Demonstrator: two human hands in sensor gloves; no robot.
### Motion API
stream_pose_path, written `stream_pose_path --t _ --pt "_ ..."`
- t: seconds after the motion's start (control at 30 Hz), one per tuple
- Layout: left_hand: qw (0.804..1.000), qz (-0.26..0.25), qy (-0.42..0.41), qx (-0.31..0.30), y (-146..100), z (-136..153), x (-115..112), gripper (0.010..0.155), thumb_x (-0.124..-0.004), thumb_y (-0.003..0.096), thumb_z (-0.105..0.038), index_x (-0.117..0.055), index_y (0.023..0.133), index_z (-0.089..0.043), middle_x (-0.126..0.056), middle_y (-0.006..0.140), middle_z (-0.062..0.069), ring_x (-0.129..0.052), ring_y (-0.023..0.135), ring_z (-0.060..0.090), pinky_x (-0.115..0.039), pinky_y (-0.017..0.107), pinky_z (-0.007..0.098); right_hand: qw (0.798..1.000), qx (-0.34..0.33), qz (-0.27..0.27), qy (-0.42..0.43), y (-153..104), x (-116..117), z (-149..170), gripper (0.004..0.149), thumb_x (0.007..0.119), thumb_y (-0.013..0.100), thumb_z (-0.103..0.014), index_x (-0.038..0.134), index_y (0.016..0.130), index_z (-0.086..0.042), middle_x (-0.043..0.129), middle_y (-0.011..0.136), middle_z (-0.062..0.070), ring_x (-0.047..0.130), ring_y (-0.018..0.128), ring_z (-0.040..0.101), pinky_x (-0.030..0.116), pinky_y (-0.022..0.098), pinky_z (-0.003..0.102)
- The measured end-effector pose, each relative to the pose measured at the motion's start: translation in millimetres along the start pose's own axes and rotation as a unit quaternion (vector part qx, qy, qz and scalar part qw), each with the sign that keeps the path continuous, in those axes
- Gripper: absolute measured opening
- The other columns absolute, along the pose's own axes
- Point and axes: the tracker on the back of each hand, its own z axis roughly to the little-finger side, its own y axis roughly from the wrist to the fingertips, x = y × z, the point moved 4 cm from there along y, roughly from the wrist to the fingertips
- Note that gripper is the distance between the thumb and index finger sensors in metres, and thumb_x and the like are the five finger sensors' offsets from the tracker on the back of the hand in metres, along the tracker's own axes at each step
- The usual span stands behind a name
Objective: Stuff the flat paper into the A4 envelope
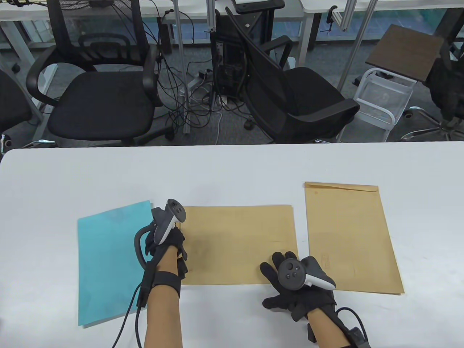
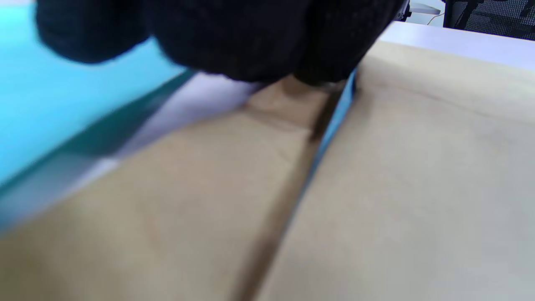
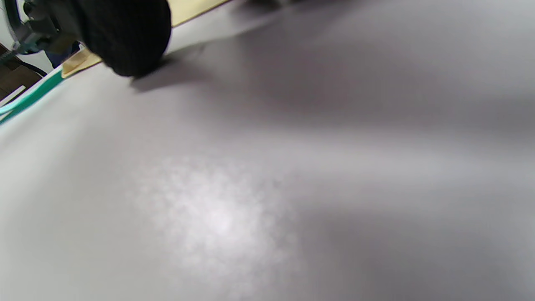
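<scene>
- The right hand (image 1: pixel 299 286) lies nearest the camera, palm down at the table's (image 1: pixel 232 166) near edge, fingers spread apart; its fingertips rest on the near right corner of the middle envelope (image 1: pixel 239 244).
- That middle envelope lies flat and landscape, stretching from the right fingertips across to the left hand (image 1: pixel 166 243).
- The left hand sits at the envelope's left end; its fingers (image 2: pixel 250 37) are bunched together at the mouth of the envelope (image 2: pixel 397 167). Whether they pinch the edge cannot be told: the view is blurred.
- A thin blue strip (image 2: pixel 334 121) shows in the opening just below those fingers.
- The blue paper (image 1: pixel 108 261) lies flat directly left of the left fingers, its right edge under the wrist and tracker.
- A second envelope (image 1: pixel 349 237) lies upright in portrait just right of the right fingers, apart from the middle one, flap end away.
- Beyond the table stand two black office chairs (image 1: pixel 105 98), tangled cables and a white wire rack (image 1: pixel 384 98).
</scene>
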Motion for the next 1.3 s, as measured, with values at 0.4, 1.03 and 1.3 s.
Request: stream_pose_path --t 0.4,1.03,1.3 --pt "0.996 -0.003 0.009 -0.09 -16 -8 22 0.044 -0.071 0.0505 -0.042 -0.08 0.077 -0.008 -0.086 0.044 -0.005 -0.093 0.019 0.007 -0.084 0.024 0.033 1.0 -0.003 0.002 0.014 -1 -2 1 0.093 0.072 0.055 -0.053 0.012 0.117 -0.019 -0.01 0.112 0.02 -0.016 0.093 0.054 -0.004 0.057 0.075" --pt "0.928 -0.124 0.037 -0.35 -187 -68 197 0.043 -0.078 0.0502 -0.04 -0.083 0.079 -0.009 -0.089 0.046 0.0 -0.093 0.022 0.014 -0.082 0.029 0.037 0.901 -0.227 0.314 0.194 -42 -247 -103 0.107 0.084 0.05 -0.04 -0.002 0.111 -0.021 0.012 0.119 0.03 0.017 0.108 0.06 0.012 0.061 0.082" --pt "0.898 -0.113 0.033 -0.424 -228 -78 211 0.043 -0.079 0.05 -0.039 -0.083 0.08 -0.009 -0.089 0.047 0.002 -0.094 0.025 0.016 -0.082 0.031 0.039 0.899 -0.251 0.227 0.277 -12 -275 -127 0.075 0.084 0.052 -0.024 0.049 0.117 -0.008 0.06 0.113 0.025 0.059 0.102 0.058 0.021 0.063 0.083"
